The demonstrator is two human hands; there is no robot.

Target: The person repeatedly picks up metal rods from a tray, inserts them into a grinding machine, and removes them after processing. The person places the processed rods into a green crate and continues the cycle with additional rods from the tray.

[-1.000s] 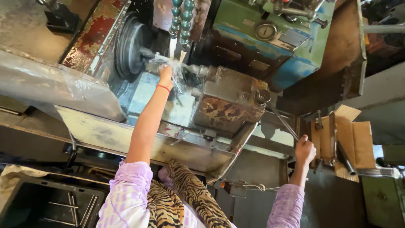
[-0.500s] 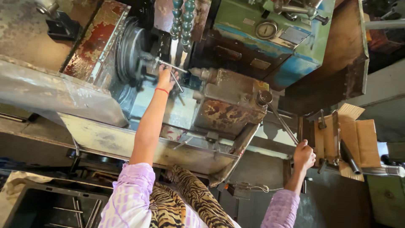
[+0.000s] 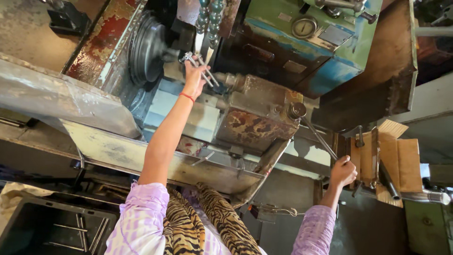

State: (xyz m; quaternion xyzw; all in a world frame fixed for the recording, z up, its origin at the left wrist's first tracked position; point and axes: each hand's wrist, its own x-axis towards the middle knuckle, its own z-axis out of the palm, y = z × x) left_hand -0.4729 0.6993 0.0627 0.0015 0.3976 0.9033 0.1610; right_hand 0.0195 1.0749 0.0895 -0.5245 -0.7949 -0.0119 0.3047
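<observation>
My left hand [image 3: 195, 74] reaches up to the chuck area of an old lathe-like machine and grips a bunch of thin metal rods [image 3: 204, 71] beside the dark round chuck [image 3: 148, 49]. A red thread circles that wrist. My right hand [image 3: 343, 173] is closed around the end of a long metal lever [image 3: 319, 136] that runs up to a round knob [image 3: 297, 111] on the rusty machine body [image 3: 257, 120]. Lilac sleeves and a tiger-striped scarf fill the bottom of the view.
A green and blue machine housing with a round gauge [image 3: 304, 27] stands at the top. A grey metal tray [image 3: 66, 106] slants along the left. Cardboard pieces [image 3: 396, 158] lie by the right. A dark bin [image 3: 52, 229] sits bottom left.
My left hand has drawn the metal rods up and slightly right at the chuck, and the coolant spray seen a second ago is gone. My right hand stays on the lever.
</observation>
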